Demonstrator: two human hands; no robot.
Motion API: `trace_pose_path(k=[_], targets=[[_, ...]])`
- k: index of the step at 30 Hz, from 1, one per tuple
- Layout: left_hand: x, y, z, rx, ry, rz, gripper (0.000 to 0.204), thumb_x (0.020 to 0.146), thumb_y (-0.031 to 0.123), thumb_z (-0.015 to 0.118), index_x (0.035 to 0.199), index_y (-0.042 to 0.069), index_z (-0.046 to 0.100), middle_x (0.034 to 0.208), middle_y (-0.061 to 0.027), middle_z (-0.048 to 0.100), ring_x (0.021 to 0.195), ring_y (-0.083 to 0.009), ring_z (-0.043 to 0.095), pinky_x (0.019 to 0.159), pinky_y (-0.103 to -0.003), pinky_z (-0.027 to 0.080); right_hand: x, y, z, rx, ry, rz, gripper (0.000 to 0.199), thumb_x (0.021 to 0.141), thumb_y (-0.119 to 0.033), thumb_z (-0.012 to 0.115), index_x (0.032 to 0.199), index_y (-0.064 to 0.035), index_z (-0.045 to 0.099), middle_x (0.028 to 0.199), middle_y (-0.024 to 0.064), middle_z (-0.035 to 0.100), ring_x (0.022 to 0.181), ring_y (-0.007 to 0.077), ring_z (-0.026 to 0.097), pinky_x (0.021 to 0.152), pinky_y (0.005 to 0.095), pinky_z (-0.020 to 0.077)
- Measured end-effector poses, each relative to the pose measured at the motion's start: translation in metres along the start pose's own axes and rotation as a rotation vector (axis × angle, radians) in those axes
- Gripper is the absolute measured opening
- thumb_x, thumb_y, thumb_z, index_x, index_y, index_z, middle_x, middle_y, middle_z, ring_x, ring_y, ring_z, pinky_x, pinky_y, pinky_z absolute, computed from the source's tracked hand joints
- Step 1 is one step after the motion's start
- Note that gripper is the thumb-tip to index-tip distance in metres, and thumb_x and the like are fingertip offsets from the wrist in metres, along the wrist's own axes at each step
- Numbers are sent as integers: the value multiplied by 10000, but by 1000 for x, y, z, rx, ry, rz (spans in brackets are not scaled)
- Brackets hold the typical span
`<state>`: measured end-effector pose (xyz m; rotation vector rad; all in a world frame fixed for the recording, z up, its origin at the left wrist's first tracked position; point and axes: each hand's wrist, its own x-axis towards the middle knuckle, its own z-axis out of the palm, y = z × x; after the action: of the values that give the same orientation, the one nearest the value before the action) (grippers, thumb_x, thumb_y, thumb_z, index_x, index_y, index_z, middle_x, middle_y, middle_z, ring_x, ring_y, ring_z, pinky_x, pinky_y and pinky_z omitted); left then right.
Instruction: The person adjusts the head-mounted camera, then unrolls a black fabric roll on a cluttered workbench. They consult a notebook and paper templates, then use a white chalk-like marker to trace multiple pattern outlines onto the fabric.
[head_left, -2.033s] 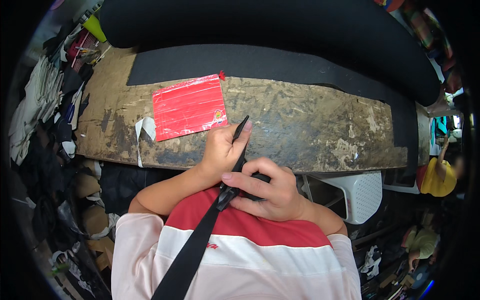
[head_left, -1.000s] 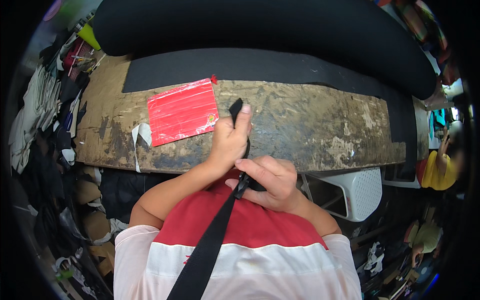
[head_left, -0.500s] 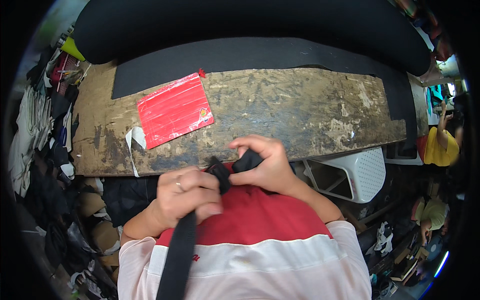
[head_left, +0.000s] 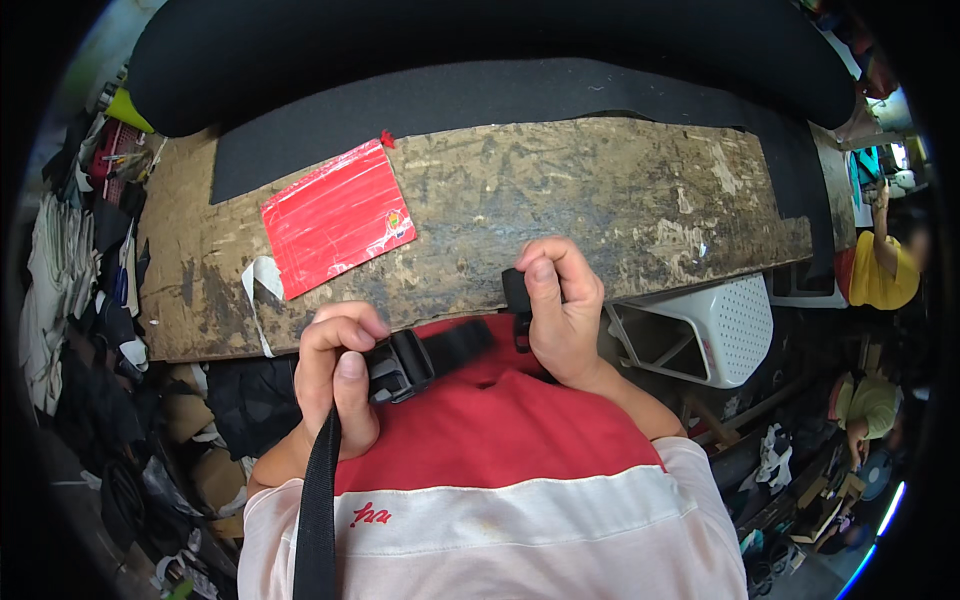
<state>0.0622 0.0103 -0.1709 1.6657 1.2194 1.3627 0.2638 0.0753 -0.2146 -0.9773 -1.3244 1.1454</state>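
While looking down, can see a black plastic buckle (head_left: 405,364) at the right side of the left hand (head_left: 338,372), touching it, with flat black webbing (head_left: 458,343) extending toward the right hand (head_left: 563,310). Beyond, can make out a scuffed brown wooden table (head_left: 600,210) bearing a flat, shiny red rectangular packet (head_left: 335,220) and, farther back, a huge black fabric roll (head_left: 500,40). To the right, can spot a white plastic stool (head_left: 738,330) and, well apart, a person in a yellow top (head_left: 885,270). At left, see thumb and fingers curled around the buckle's edge. At right, see thumb and fingers pinched on a small black piece (head_left: 515,291), partly covered
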Motion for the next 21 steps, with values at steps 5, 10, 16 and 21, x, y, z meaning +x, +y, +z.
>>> trace_pose_path(k=[5, 10, 16, 21], targets=[[-5, 2, 4, -105, -54, -133, 180, 977, 168, 357, 1049, 7, 390, 938, -167, 536, 818, -178, 507, 790, -317, 432, -2, 6, 8, 718, 32, 572, 121, 947, -168, 553, 976, -90, 465, 834, -15, 504, 748, 85, 498, 670, 239, 434], [2, 3, 8, -351, -386, -294, 221, 998, 241, 318, 1054, 33, 364, 1035, -193, 550, 1093, -281, 538, 986, -395, 383, 2, 2, 16, 723, 128, 486, 108, 957, -183, 517, 999, -115, 443, 825, 55, 571, 714, 169, 603, 669, 303, 516], [29, 0, 9, -414, -985, -343, 212, 950, 169, 485, 1114, 41, 527, 1151, -154, 502, 1067, -275, 484, 969, -364, 336, -4, -16, 28, 738, 127, 277, 92, 975, -178, 470, 967, -141, 386, 711, 30, 462, 714, 165, 530, 802, 437, 484], [30, 11, 14, -376, -854, -489, 179, 925, 147, 548, 1007, 34, 660, 860, -70, 590, 862, -190, 521, 854, -332, 384, -2, -12, 33, 626, 31, -4, 140, 966, -114, 467, 1037, -142, 350, 727, 25, 460, 689, 140, 505, 846, 449, 466]])
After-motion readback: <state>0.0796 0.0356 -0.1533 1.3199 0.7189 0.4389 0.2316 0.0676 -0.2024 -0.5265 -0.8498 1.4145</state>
